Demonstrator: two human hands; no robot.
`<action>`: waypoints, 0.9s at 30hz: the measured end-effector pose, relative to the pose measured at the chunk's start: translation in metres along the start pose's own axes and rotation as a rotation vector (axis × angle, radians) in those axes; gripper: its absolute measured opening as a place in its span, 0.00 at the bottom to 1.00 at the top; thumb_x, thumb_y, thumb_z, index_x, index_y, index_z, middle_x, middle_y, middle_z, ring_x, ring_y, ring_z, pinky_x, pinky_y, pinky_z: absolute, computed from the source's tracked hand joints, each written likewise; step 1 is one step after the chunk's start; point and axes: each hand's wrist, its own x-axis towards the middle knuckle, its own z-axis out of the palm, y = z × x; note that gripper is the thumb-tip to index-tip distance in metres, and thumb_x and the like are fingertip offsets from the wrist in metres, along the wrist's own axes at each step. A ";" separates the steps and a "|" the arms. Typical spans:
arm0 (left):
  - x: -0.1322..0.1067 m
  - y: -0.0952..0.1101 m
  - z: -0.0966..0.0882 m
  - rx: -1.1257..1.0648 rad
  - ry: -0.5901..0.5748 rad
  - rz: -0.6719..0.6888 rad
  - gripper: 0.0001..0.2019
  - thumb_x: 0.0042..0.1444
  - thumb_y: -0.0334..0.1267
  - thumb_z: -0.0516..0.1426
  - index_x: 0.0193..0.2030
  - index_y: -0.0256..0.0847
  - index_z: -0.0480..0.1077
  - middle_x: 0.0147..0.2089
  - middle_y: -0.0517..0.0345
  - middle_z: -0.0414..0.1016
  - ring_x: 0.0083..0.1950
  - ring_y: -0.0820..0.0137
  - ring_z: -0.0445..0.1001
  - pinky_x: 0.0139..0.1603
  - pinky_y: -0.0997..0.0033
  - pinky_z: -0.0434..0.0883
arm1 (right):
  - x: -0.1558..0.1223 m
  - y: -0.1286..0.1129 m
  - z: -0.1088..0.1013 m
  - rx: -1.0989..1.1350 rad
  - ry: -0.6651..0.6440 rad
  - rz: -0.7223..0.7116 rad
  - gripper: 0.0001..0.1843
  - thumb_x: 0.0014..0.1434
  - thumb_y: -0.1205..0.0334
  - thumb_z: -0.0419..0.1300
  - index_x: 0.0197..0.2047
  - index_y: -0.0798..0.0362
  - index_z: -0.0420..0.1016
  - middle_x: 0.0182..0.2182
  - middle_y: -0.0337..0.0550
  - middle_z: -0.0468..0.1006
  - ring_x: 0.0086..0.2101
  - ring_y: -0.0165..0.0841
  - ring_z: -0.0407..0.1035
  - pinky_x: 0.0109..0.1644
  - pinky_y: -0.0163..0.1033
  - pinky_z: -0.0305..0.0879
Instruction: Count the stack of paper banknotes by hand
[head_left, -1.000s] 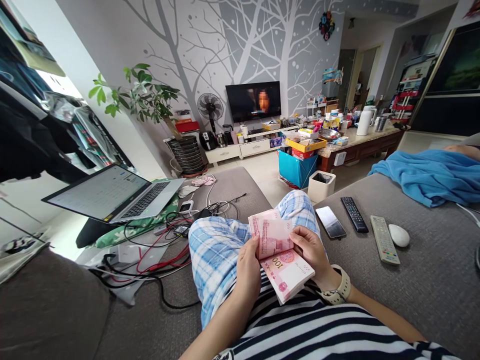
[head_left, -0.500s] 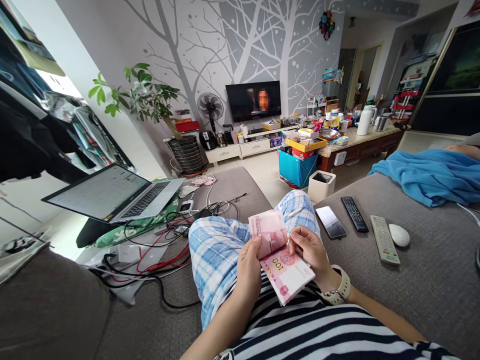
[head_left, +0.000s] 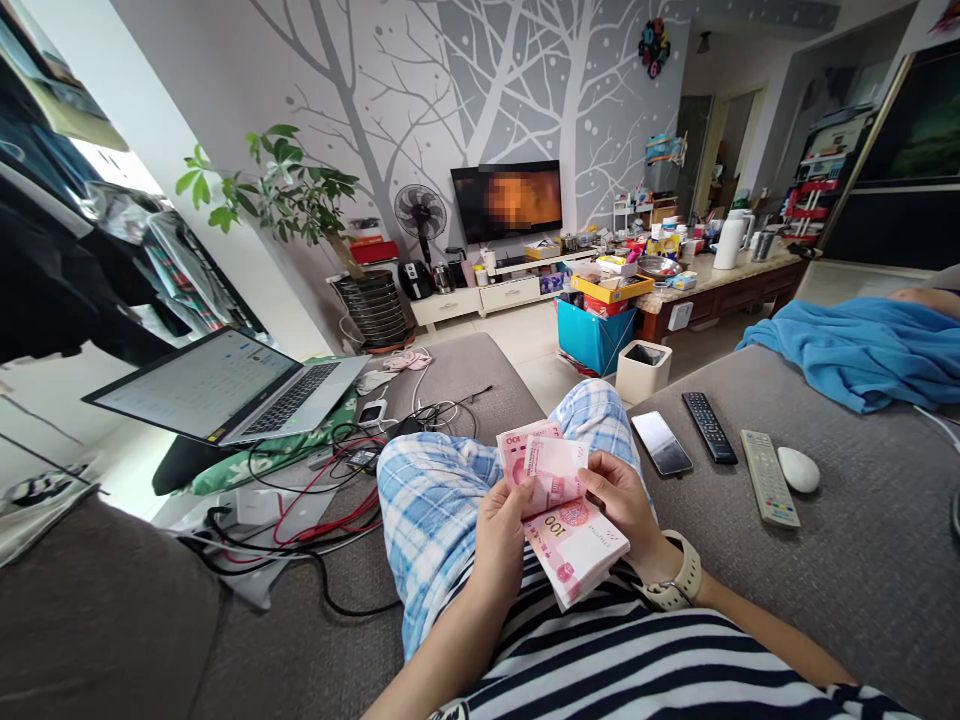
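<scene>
A stack of pink 100 banknotes rests over my lap, its near end against my striped shirt. My left hand is closed on the stack's left side, thumb on top, and upper notes fan out beyond that thumb. Between the thumb and fingers of my right hand is the right edge of one banknote, lifted and bent away from the stack. The rest of the right hand lies along the stack's right side, partly hidden. A watch with a pale strap circles the right wrist.
On the sofa to my right lie a phone, a black remote, a grey remote and a white mouse. A laptop and tangled cables are at my left. A bin stands ahead.
My right fingers have moved up and now pinch a note's edge, flipping it away from the stack. The notes above my left thumb are more fanned out. My left hand has barely moved.
</scene>
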 end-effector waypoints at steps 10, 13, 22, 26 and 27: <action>-0.002 0.010 0.005 0.083 0.112 0.063 0.08 0.46 0.40 0.61 0.29 0.37 0.76 0.21 0.61 0.72 0.23 0.70 0.68 0.31 0.70 0.68 | -0.001 -0.002 0.002 -0.012 0.017 0.014 0.15 0.49 0.52 0.66 0.23 0.52 0.67 0.17 0.33 0.60 0.19 0.25 0.47 0.23 0.35 0.44; -0.001 0.010 0.005 0.131 0.148 0.103 0.08 0.48 0.40 0.59 0.29 0.37 0.77 0.21 0.61 0.72 0.25 0.67 0.70 0.34 0.68 0.69 | -0.001 -0.003 0.002 -0.015 0.018 0.018 0.16 0.48 0.51 0.66 0.23 0.52 0.67 0.17 0.33 0.61 0.19 0.26 0.48 0.23 0.35 0.45; 0.003 0.006 0.001 0.153 0.168 0.144 0.10 0.47 0.40 0.58 0.20 0.40 0.71 0.22 0.59 0.73 0.27 0.66 0.70 0.32 0.69 0.67 | 0.000 0.000 0.001 0.018 0.003 0.022 0.15 0.50 0.51 0.66 0.24 0.52 0.68 0.19 0.35 0.62 0.20 0.27 0.53 0.24 0.36 0.48; 0.003 0.008 0.001 0.167 0.167 0.153 0.09 0.47 0.40 0.58 0.21 0.40 0.72 0.23 0.59 0.74 0.28 0.66 0.70 0.34 0.69 0.68 | 0.001 0.003 0.000 0.026 -0.003 0.028 0.15 0.50 0.52 0.66 0.24 0.52 0.68 0.19 0.35 0.62 0.20 0.26 0.52 0.24 0.35 0.47; 0.003 0.008 0.001 0.171 0.166 0.152 0.09 0.47 0.40 0.58 0.21 0.40 0.72 0.24 0.58 0.74 0.28 0.66 0.70 0.34 0.69 0.68 | 0.002 0.003 -0.001 0.023 -0.004 0.029 0.15 0.50 0.52 0.66 0.24 0.52 0.68 0.19 0.35 0.62 0.20 0.27 0.52 0.24 0.35 0.47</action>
